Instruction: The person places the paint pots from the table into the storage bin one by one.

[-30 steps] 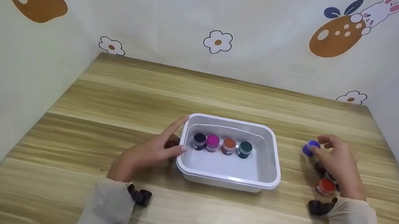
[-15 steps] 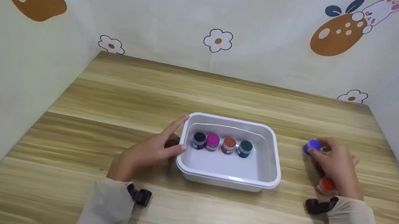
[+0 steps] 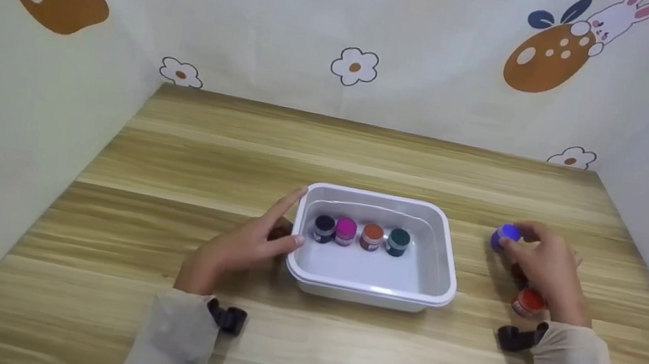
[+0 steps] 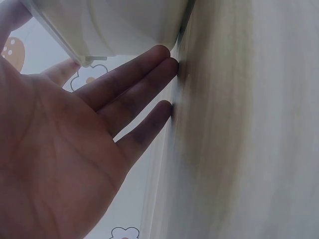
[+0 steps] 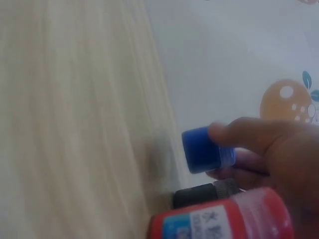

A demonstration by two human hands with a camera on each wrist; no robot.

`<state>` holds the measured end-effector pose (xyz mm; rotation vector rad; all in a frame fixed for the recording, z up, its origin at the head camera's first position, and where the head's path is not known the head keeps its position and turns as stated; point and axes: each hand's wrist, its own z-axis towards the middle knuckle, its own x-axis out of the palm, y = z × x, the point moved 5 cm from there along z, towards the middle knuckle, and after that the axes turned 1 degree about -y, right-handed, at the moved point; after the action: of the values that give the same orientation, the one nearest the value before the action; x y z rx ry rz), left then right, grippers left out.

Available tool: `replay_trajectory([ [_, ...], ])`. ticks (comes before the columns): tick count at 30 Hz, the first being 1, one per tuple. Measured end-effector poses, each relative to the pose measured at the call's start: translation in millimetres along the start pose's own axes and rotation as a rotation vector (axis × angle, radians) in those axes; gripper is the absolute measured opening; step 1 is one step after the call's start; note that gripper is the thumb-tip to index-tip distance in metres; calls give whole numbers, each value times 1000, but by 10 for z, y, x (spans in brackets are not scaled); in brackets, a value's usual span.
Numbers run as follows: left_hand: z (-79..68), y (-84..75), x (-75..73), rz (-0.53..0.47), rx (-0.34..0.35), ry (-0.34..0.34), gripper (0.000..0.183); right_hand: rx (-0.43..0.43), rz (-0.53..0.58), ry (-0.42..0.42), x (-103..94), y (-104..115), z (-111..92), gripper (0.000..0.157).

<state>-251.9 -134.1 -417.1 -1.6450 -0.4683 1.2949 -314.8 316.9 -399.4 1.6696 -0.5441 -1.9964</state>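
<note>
My right hand [image 3: 548,269] pinches a small blue paint jar [image 3: 505,237] between thumb and fingers, right of the white plastic tub [image 3: 369,290]. In the right wrist view this blue jar [image 5: 202,149] looks slightly raised off the table. A red paint jar [image 3: 530,302] stands under the right wrist, and a dark jar [image 5: 194,196] shows behind it in the right wrist view. My left hand [image 3: 242,250] touches the tub's left rim with thumb and index finger. Its other fingers [image 4: 134,92] stretch out straight beside the tub, their tips at the tabletop.
Inside the tub stand a black jar [image 3: 324,229], a magenta jar [image 3: 345,231], an orange-brown jar [image 3: 372,237] and a dark green jar [image 3: 398,242] in one row. Patterned cloth walls [image 3: 269,36] surround the wooden table [image 3: 336,353] on three sides.
My right thumb and fingers have closed on the blue jar, which has shifted very slightly away from me. The left hand and the tub have stayed in place.
</note>
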Motion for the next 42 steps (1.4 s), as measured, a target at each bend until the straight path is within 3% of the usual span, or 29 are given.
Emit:
replay_trajectory([
  [7, -5, -7, 3, 13, 27, -9, 80, -35, 52, 1, -95, 309, -76, 59],
  [18, -15, -9, -18, 25, -8, -18, 82, -257, 99, -61, -87, 1082, -287, 39],
  [25, -17, 5, -8, 26, -12, -20, 82, -315, 90, 61, 202, 1531, -400, 42],
  [34, -27, 3, -4, 11, -26, -26, 81, -488, 69, 122, 783, 2030, -455, 35],
  [42, -17, -15, 9, 5, -17, -5, 81, -497, 9, 232, 1194, 2331, -498, 31],
])
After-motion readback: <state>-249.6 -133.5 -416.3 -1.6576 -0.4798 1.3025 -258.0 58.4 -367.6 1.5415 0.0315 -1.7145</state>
